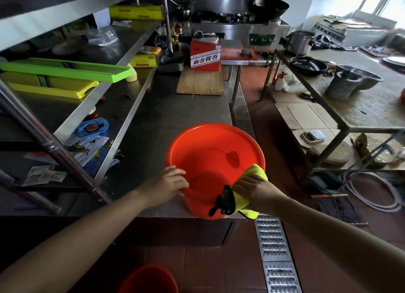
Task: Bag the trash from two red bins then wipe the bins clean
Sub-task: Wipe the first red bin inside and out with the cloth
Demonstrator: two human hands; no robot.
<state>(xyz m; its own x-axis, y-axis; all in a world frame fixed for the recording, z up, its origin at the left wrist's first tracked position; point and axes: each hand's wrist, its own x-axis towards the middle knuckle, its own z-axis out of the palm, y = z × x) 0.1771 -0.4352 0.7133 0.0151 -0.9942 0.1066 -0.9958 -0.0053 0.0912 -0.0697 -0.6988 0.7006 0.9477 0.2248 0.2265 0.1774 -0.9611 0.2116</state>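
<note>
two red bins show: one red bin (215, 159) tilts at the near edge of the steel table (175, 112), the second bin (151, 279) sits on the floor below. left hand (168, 184) grips its rim; right hand (252, 188) presses a yellow cloth (254, 172) on the opposite rim. wiping is under way, judging by this; next the cloth should probably sweep the inside wall. the black handle clip (223, 202) lies in the cloth's way.

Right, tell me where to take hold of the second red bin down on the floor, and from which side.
Grip the second red bin by its near rim, coming straight down from above: it stands upright on the floor with its mouth open upward, below the counter edge. Only its top shows, so I cannot tell whether it has a handle like the black one on the counter bin.
</note>
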